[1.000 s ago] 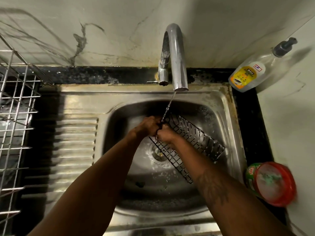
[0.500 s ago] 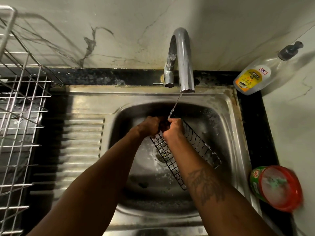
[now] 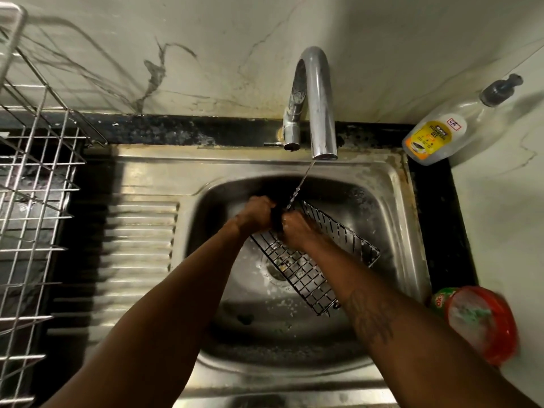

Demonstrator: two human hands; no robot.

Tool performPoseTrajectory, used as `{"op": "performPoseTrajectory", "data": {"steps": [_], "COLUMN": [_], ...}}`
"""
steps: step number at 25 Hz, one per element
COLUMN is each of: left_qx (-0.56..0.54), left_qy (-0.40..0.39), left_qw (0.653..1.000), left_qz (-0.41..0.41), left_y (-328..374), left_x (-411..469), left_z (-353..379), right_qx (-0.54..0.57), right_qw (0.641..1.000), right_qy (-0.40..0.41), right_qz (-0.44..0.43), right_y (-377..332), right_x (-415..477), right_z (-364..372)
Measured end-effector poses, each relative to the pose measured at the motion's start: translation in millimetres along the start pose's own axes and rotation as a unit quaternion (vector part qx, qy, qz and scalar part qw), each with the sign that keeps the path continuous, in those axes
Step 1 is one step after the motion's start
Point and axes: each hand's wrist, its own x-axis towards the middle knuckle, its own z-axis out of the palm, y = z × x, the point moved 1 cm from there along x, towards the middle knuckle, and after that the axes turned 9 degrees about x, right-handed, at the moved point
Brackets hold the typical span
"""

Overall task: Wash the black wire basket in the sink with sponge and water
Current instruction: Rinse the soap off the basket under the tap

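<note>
Left hand (image 3: 254, 214), right hand (image 3: 297, 231) grip one basket (image 3: 309, 275); one tap (image 3: 321, 98).

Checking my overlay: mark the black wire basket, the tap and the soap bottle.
black wire basket (image 3: 304, 276): head view, grid floor.
tap (image 3: 323, 113): head view, chrome neck.
soap bottle (image 3: 430, 139): head view, yellow label.

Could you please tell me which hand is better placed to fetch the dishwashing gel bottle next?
Probably the right hand: the dishwashing gel bottle is at the sink's right rear corner; the left hand would have to cross the black wire basket.
</note>
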Motion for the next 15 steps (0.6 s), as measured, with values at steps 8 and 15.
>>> {"op": "performPoseTrajectory", "data": {"steps": [8,15], "left_qx": [0.039,0.043], "left_qy": [0.026,0.046], "left_qw": [0.999,0.997], "left_qz": [0.023,0.052], "left_y": [9,-12], "left_x": [-3,-21], "left_z": [1,4], "right_qx": [-0.005,0.061], "right_qw": [0.971,0.996], "right_qy": [0.223,0.064], "right_qz": [-0.086,0.026], "right_y": [0,-5], "right_x": [1,8], "right_z": [-17,-22]}}
